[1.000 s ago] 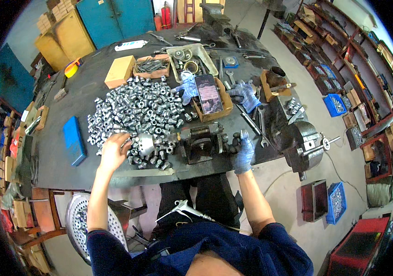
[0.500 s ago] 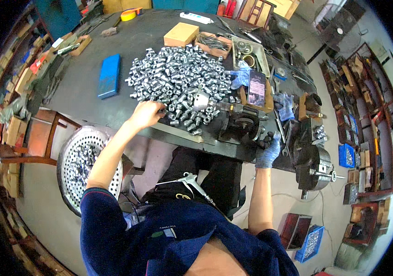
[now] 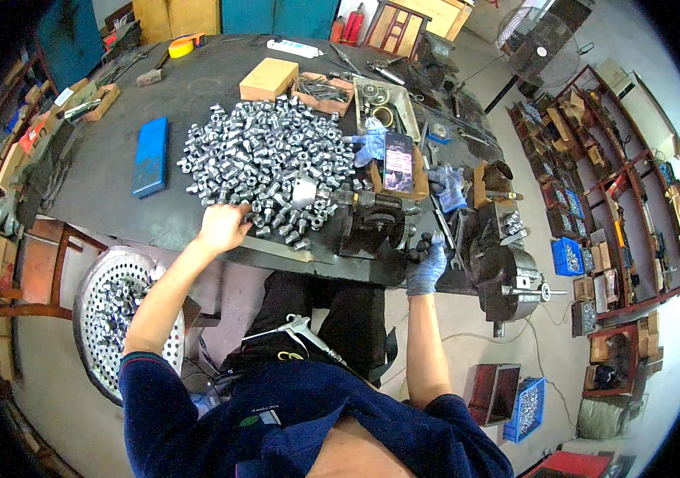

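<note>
Just past the curled fingers of my left hand (image 3: pixel 225 229) lie heaped metal fittings (image 3: pixel 264 155); my gloved right hand (image 3: pixel 427 269) curls beside a dark machine (image 3: pixel 362 231). Either's hold I can't tell. Picking seems underway; next needs a clean pinch.
</note>
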A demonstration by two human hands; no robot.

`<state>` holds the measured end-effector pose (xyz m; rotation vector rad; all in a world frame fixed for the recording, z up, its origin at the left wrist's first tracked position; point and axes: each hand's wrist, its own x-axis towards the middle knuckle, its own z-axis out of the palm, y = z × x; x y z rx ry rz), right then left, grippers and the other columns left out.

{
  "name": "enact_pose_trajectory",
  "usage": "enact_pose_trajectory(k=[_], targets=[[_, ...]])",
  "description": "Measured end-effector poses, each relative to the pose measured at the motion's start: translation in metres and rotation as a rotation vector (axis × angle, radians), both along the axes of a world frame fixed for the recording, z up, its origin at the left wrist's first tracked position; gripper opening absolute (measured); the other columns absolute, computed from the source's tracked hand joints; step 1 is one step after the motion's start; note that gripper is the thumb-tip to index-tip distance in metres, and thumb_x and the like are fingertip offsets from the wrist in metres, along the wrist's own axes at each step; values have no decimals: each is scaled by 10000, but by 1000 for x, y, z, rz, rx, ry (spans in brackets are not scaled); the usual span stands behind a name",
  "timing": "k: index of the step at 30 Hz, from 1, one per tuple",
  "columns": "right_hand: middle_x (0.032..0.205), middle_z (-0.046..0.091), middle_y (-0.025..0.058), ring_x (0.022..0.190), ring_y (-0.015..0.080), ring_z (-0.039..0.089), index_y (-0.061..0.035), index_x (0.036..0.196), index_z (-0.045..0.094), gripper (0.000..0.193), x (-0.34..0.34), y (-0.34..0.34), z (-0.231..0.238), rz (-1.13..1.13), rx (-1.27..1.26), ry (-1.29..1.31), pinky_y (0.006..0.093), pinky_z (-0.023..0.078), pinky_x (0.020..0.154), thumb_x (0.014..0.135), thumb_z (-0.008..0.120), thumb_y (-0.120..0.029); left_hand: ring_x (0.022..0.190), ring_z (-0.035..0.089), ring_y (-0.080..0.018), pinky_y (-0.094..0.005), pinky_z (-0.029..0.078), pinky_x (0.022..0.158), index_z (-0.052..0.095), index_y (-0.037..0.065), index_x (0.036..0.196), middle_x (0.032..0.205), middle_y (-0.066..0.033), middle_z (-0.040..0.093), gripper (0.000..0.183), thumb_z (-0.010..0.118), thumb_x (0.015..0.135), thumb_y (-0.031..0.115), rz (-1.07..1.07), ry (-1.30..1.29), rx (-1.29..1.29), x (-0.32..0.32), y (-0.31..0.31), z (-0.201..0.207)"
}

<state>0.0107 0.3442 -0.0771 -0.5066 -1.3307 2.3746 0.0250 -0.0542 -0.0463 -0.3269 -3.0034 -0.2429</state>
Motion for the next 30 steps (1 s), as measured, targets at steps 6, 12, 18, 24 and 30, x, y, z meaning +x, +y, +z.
enact_pose_trajectory(k=[6,12,18,24,30], targets=[[583,470,-37,492,69,415,-79,790,591,306,0,4,-6,35,-88,-17,213,333,444,803,636,-381,688,599,-326,-441,466,627,581,88,920,674,-148,605,291,651,670,220,29,69,-45,2,3,-7],[605,469,-22,484,64,399,-61,818,565,321,0,2,-6,5,-15,-3,193,326,418,805,629,-375,680,604,-303,-426,472,623,573,74,809,675,-124,613,221,662,655,206,13,163,36,12,-10,-8],[585,458,-18,451,65,379,-75,795,561,353,-4,-10,20,5,-106,-71,196,317,395,792,606,-426,662,580,-92,-231,477,577,534,15,957,741,-25,602,236,612,743,-46,41,-227,1402,6,-3,20],[812,525,47,673,150,523,-39,945,553,452,-15,4,10,163,-135,7,281,444,554,792,576,-464,797,619,-128,-226,483,711,599,-32,1018,884,-82,647,240,625,783,10,-220,-200,1656,-2,42,59],[683,509,19,579,110,487,-49,857,559,377,-8,-1,15,154,-45,-61,222,390,471,803,599,-420,639,635,-174,-266,512,610,598,-79,958,756,-125,644,214,617,818,81,-175,-253,1608,-13,45,51]])
